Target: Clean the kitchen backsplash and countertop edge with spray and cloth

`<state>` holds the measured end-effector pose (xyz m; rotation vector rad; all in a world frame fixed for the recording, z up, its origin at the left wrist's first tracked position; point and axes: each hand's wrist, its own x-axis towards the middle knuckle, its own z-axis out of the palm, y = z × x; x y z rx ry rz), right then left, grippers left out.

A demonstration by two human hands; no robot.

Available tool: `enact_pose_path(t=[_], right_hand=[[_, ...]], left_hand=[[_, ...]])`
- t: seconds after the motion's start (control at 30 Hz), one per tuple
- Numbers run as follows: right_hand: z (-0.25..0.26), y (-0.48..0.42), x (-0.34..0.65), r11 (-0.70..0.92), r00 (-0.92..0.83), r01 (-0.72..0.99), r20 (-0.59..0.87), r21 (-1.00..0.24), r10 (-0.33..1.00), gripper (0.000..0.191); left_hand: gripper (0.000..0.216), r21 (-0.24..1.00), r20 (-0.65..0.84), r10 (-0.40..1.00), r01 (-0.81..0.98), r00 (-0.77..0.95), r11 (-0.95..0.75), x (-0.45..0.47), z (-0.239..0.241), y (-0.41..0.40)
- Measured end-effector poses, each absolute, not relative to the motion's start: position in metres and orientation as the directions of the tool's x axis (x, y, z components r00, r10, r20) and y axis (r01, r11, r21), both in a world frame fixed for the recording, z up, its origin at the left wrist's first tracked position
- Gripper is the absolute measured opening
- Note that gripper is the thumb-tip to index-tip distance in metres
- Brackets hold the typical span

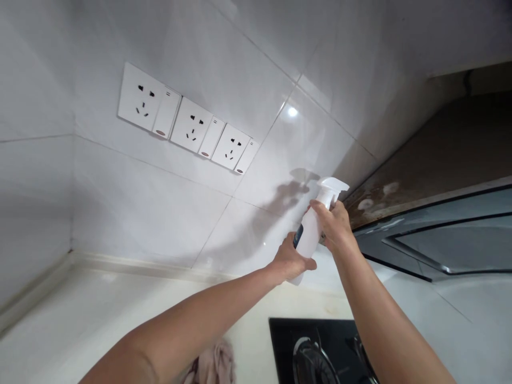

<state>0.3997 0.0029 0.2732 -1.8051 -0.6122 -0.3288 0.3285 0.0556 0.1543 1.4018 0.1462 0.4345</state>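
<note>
A white spray bottle (310, 234) is held up before the tiled wall, tilted with its head toward the upper right. My left hand (291, 257) is closed round the lower part of the bottle. Near the top, my right hand (333, 223) grips the neck, its fingers partly hidden around the trigger. The nozzle points right, toward the dark, stained side of the range hood (424, 154). On the bottle's left side part of a dark label shows.
Three white socket plates (192, 125) line the wall at upper left. Below lies a pale counter (120, 314) with a black gas stove (288, 341) and a crumpled pinkish cloth (218, 362). The hood's glass panel (460, 240) juts out at the right.
</note>
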Motion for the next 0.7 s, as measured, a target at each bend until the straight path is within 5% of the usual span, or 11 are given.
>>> enact_pose_path(t=[0.3,0.53,0.7], right_hand=[[0.274,0.009,0.397,-0.197,0.831,0.499,0.402,-0.844,0.384,0.04],[0.25,0.0,0.384,-0.159,0.806,0.482,0.364,-0.862,0.467,0.055],[0.187,-0.042,0.344,-0.164,0.738,0.478,0.293,-0.863,0.607,0.069]], left_hand=[[0.078,0.977,0.129,0.427,-0.189,0.895,0.102,0.333,0.147,0.053],[0.082,0.975,0.119,0.466,-0.192,0.877,0.111,0.319,0.122,0.045],[0.092,0.959,0.208,0.468,-0.274,0.859,0.076,0.273,0.053,0.043]])
